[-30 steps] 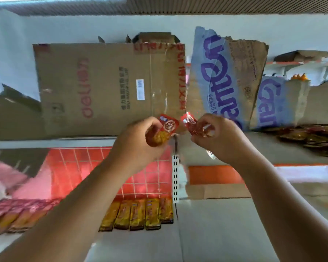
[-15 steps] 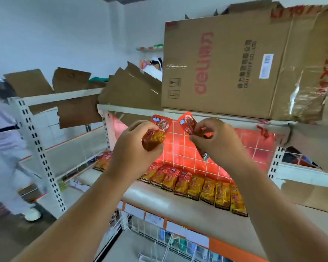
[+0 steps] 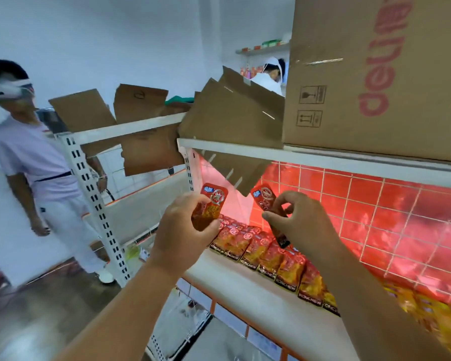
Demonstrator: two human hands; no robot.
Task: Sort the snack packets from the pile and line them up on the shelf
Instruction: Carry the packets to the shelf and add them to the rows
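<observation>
Both hands are raised before the shelf: left hand pinches a red packet, right hand pinches another packet, above the row.

A large brown cardboard box stands at upper right, flattened cardboard sheets lean beside it, and a person in white stands at left.

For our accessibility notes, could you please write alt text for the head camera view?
A person's left hand grips one red snack packet and the right hand pinches a second packet, both held up before a white shelf. A row of packets lies on it; a cardboard box sits above.
</observation>
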